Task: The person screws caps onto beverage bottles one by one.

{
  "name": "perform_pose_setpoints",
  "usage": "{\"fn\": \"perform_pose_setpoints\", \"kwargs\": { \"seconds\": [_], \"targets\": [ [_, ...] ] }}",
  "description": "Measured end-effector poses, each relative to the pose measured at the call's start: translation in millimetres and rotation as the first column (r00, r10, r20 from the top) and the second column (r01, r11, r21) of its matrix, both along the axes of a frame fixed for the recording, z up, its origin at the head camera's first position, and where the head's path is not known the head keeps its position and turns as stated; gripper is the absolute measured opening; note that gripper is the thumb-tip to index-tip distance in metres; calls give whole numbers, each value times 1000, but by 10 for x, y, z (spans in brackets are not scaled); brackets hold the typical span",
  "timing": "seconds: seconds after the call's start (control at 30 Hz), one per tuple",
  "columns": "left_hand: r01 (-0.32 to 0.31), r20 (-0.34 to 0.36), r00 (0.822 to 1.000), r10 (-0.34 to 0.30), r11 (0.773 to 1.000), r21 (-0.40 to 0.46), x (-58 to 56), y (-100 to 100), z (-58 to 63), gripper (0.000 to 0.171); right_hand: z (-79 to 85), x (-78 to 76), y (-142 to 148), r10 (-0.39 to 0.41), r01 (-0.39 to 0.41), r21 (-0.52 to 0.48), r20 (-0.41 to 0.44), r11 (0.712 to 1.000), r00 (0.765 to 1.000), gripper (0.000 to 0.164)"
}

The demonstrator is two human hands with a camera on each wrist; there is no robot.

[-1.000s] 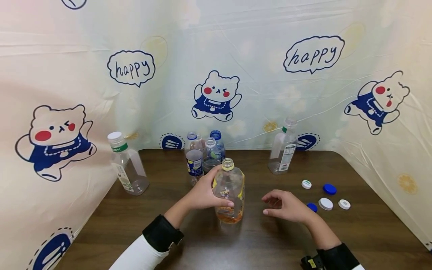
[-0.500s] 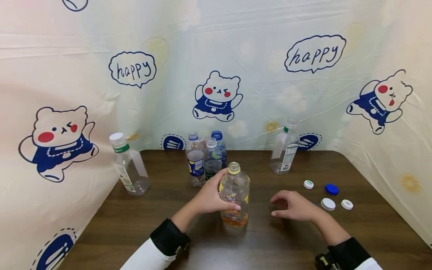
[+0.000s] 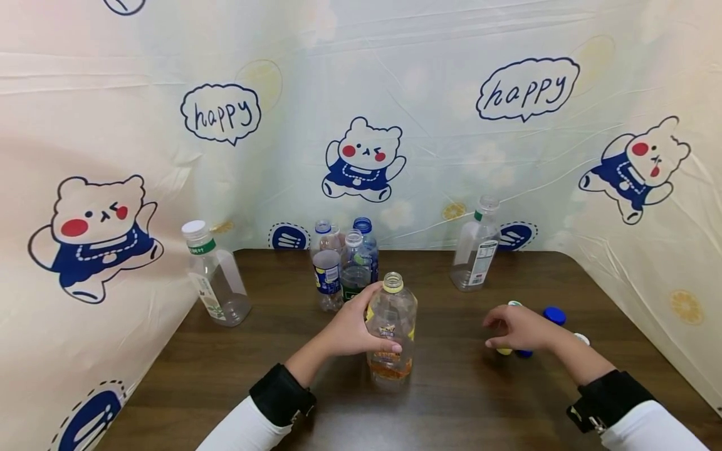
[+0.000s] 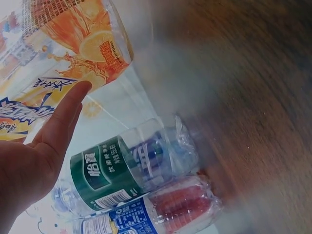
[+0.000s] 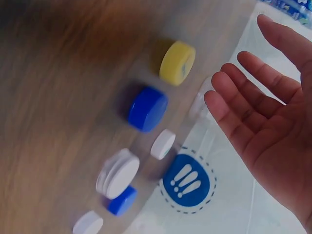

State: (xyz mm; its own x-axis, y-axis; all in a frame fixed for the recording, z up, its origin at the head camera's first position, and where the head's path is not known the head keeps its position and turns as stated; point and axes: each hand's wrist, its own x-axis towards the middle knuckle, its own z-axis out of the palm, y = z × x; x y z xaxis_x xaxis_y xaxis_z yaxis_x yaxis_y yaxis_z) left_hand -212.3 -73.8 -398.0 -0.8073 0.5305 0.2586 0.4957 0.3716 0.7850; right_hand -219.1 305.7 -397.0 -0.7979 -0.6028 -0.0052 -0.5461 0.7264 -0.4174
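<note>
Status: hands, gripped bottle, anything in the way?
Left hand grips uncapped bottle. Right hand holds nothing, near yellow cap. No obstruction visible between right hand and cap.

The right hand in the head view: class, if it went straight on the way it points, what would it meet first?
Probably the yellow-necked bottle that the left hand holds: the right hand points across the table towards it. Depth and height are hard to judge.
</note>
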Motion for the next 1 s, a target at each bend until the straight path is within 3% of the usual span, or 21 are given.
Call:
{"fn": "perform_pose_setpoints", "kwargs": {
  "seconds": [0.23,0.47,0.7,1.0],
  "targets": [
    [9,11,1000,-9,1000,-7,0,27,-10,104,16,-65,109,-53,49,53,70,997,996,30],
    [8,8,1000,-8,1000,-1,-12,57,-20,104,-77,-129,108,-24,19,65,65,998,998,25],
    [11,6,1000,-11,1000,8,-17,65,-3,104,-97,-133,91,-81,68,137,88,988,993,24],
    [10,12,1000,-10,1000,2,-24,60,5,104,-193,-115,80,-25,19,97,58,995,998,19]
  ]
}}
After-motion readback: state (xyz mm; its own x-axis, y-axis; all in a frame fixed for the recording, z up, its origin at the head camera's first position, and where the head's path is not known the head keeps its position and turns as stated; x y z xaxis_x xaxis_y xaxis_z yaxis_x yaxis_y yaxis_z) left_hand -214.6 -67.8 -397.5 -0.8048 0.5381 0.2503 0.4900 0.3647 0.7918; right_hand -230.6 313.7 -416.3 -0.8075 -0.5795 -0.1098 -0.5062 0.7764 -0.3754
